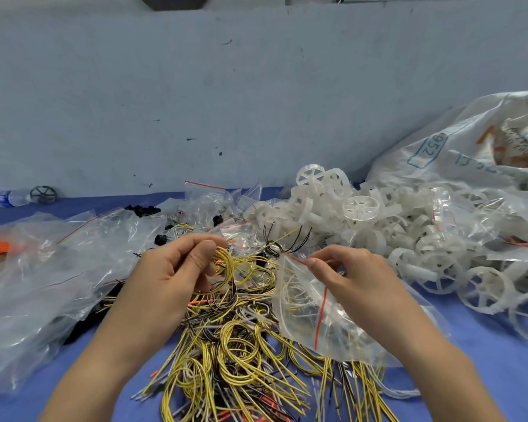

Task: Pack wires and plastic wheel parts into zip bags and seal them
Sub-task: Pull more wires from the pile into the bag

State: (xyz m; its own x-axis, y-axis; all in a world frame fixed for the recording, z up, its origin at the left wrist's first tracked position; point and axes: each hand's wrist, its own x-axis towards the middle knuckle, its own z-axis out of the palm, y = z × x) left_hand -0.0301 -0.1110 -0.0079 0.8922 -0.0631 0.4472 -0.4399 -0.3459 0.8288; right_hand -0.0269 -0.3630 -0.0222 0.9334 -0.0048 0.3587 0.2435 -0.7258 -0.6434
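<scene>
My left hand grips a coiled yellow wire above a large heap of yellow, white and black wires on the blue table. My right hand pinches the red-striped top edge of a clear zip bag, which hangs open over the heap with some wires visible inside. A pile of white plastic wheel parts lies behind and to the right of both hands.
Crumpled clear plastic bags cover the left side. More small zip bags lie at the back centre near black parts. A big white sack sits at the far right. A water bottle lies by the grey wall.
</scene>
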